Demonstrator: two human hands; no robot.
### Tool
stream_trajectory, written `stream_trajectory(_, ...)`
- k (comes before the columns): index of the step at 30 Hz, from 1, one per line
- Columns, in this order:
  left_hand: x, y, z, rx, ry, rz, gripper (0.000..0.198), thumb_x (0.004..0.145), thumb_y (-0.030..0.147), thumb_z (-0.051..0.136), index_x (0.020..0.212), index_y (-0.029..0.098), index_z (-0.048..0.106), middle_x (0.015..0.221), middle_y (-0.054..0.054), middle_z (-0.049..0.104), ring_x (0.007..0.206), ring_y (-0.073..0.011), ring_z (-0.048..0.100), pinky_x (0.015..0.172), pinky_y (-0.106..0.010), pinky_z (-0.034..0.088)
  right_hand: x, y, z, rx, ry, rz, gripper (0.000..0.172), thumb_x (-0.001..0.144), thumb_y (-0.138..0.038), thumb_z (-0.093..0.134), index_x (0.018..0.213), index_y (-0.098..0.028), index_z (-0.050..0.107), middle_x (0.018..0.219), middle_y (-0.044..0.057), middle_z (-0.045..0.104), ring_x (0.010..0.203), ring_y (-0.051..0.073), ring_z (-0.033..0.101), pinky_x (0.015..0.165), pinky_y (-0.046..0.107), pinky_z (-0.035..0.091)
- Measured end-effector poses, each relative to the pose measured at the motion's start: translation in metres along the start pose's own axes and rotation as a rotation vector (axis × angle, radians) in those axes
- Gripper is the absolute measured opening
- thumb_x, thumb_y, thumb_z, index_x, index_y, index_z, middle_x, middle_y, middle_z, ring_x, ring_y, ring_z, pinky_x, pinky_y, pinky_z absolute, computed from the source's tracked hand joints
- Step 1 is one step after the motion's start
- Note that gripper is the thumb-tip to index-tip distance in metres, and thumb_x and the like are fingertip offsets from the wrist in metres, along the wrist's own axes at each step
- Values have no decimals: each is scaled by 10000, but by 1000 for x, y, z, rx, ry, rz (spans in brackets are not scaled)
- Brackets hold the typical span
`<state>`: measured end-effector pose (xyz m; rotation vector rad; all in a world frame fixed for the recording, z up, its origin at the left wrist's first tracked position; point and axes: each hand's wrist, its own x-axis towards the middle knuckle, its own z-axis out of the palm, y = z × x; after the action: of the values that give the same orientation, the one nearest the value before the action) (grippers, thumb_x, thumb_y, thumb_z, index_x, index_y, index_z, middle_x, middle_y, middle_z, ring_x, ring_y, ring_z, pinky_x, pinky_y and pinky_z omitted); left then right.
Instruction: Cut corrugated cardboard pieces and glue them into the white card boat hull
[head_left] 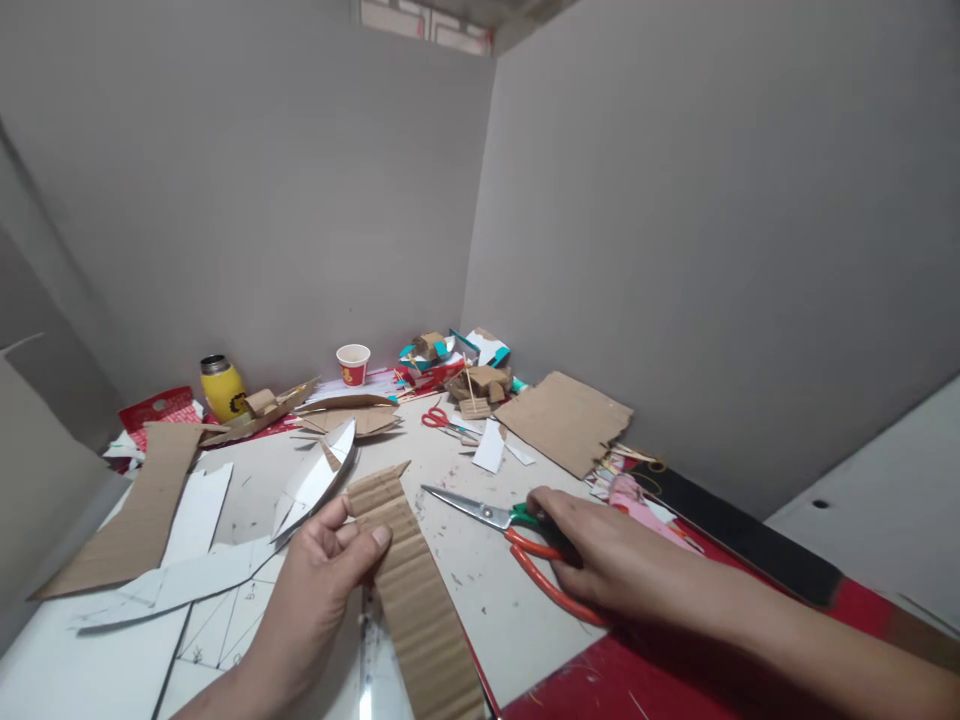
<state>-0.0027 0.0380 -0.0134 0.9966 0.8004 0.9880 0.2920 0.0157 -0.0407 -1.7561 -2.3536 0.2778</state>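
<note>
Left hand [330,565] pinches the corrugated cardboard strip [424,600] between thumb and fingers near its upper end, over the table [517,635]; lower end runs out of view. Right hand [581,530] curls round the handles of the large scissors [496,516], some fingers hidden; blades look closed, pointing toward the strip but apart from it. No cut under way, then. Done, by the look of it: strip's top edge slants to a point, as if trimmed; a curved white piece [319,485], a shaped brown cardboard piece [157,510] and small white offcuts [491,447] lie about, presumably cut earlier work. Left, as judged: no slit shows across the strip's visible length, and nothing is joined to it; the broad cardboard sheet [566,420] lies largely whole. Overall, partway; how much remains, cannot tell.
</note>
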Motion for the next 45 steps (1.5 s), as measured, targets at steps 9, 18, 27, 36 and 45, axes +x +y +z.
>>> stream_trajectory(9, -3, 7, 1, -82, -19, 64, 407, 816, 252, 673, 1209, 182, 594, 1021, -93, 734, 861, -191, 677, 795, -296, 509, -15, -4, -22, 314, 316, 122, 247, 767, -367, 586, 943, -198, 546, 852, 78, 626, 734, 213, 592, 653, 306, 493)
stream_trajectory(18, -7, 13, 2, -105, -23, 85, 471, 816, 244, 676, 1265, 170, 555, 1085, -120, 721, 902, -194, 681, 800, -287, 514, -29, -10, 5, 592, -53, 61, 303, 803, -486, 559, 901, -216, 653, 802, 56, 669, 712, 205, 631, 620, 253, 518)
stream_trajectory(27, -11, 16, 3, -117, -27, 128, 528, 818, 261, 677, 1315, 197, 509, 1150, -125, 697, 979, -239, 669, 845, -351, 514, -15, -58, -24, 398, -246, -86, 440, 869, -452, 475, 1209, -192, 578, 1146, 121, 643, 1019, 266, 607, 864, 315, 505)
stream_trajectory(36, -10, 17, 7, -125, 18, 153, 456, 798, 236, 694, 1228, 169, 555, 1110, -117, 712, 927, -221, 682, 781, -306, 524, 6, -81, -14, 622, -231, -249, 368, 893, -477, 466, 997, -153, 607, 826, 55, 625, 776, 183, 559, 743, 264, 484)
stream_trajectory(45, -7, 14, 5, -115, 33, 158, 381, 807, 237, 685, 1175, 213, 585, 1084, -84, 723, 908, -202, 687, 752, -284, 532, 12, -82, -4, 702, -247, -299, 502, 893, -613, 384, 932, -148, 569, 754, 19, 534, 678, 137, 463, 662, 230, 452)
